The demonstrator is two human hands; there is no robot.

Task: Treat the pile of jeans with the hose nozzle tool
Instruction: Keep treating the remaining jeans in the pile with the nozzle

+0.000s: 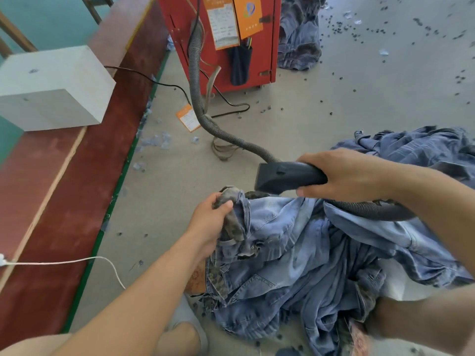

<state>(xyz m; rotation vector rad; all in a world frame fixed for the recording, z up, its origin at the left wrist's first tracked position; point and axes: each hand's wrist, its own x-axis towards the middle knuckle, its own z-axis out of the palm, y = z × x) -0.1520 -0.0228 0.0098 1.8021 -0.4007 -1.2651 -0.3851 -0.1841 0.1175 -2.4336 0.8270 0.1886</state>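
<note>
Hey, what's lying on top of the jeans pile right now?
The ribbed hose drapes across the jeans pile, and the left hand grips a waistband. Whatever lies beneath the denim is covered.

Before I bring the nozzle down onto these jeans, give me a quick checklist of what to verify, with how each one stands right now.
1. Right hand holds the black plastic hose nozzle: ok.
2. Left hand grips the bunched waistband of the top blue denim jeans: ok.
3. Nozzle mouth touching fabric: not ok, it is held above the pile.
4. Grey ribbed hose free of kinks back to the red metal cabinet: ok where visible.
5. Hose lying across the jeans behind the nozzle: not ok.
6. Machine running: cannot tell.
</note>
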